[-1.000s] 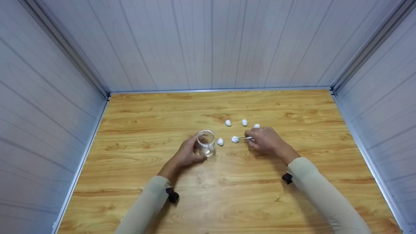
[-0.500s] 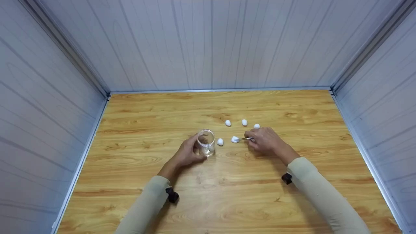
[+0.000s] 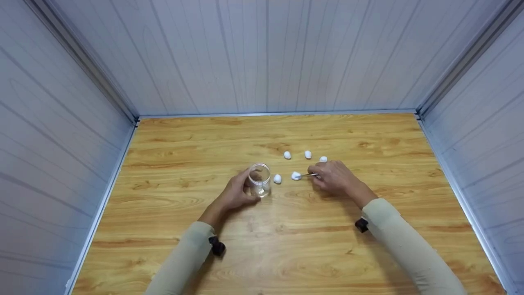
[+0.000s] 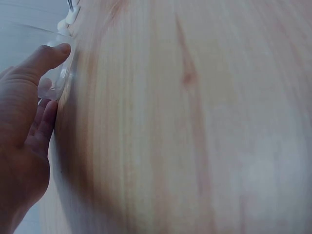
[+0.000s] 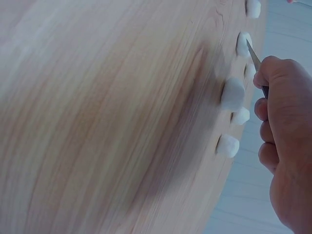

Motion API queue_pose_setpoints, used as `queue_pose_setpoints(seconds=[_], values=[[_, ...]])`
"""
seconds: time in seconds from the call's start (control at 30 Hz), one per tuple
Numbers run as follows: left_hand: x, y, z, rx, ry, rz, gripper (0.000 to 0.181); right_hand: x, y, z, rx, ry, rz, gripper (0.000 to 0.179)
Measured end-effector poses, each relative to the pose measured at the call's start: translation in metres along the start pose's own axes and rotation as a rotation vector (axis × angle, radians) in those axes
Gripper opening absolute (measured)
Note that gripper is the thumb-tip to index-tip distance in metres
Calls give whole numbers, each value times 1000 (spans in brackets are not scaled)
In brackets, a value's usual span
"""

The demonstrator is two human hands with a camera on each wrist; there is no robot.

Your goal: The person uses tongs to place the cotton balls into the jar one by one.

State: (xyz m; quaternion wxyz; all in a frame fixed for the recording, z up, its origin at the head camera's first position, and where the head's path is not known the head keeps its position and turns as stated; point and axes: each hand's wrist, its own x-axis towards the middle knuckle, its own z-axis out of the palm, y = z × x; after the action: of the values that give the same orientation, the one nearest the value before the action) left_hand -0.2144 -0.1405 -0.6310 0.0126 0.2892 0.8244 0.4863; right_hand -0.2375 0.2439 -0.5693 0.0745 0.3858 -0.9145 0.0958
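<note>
In the head view, my left hand (image 3: 237, 191) holds a clear jar (image 3: 260, 189) upright on the table, its mouth uncovered. The thumb and fingers go round the jar (image 4: 62, 80) in the left wrist view. A pale patch shows through its wall; I cannot tell what it is. My right hand (image 3: 335, 177) pinches metal tweezers (image 3: 307, 175), whose tips touch a white cotton ball (image 3: 295, 175). The right wrist view shows the tweezers (image 5: 253, 56) slanting down onto that ball (image 5: 243, 45). Another cotton ball (image 3: 277, 179) lies between it and the jar.
Behind my right hand lie more cotton balls, at the left (image 3: 287, 155), middle (image 3: 308, 154) and right (image 3: 323, 159). The right wrist view has a larger-looking one (image 5: 233, 95) near the hand. Pale panel walls (image 3: 262, 57) enclose the wooden table (image 3: 262, 254) behind and at both sides.
The tweezers' prongs looked spread one second ago; they are now close together at the cotton ball. Both hands and the jar stay in place.
</note>
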Motion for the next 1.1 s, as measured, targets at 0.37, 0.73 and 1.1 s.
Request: queue_pose_setpoints(seconds=[0.37, 0.73, 1.1], values=[[1, -23, 7, 22, -13, -88, 95, -1, 1, -1, 7, 4, 11, 9], [1, -17, 3, 16, -30, -46, 91, 0, 2, -8, 71, 33, 62, 11], [0, -16, 2, 4, -7, -36, 90, 7, 9, -17, 41, 110, -20, 7]])
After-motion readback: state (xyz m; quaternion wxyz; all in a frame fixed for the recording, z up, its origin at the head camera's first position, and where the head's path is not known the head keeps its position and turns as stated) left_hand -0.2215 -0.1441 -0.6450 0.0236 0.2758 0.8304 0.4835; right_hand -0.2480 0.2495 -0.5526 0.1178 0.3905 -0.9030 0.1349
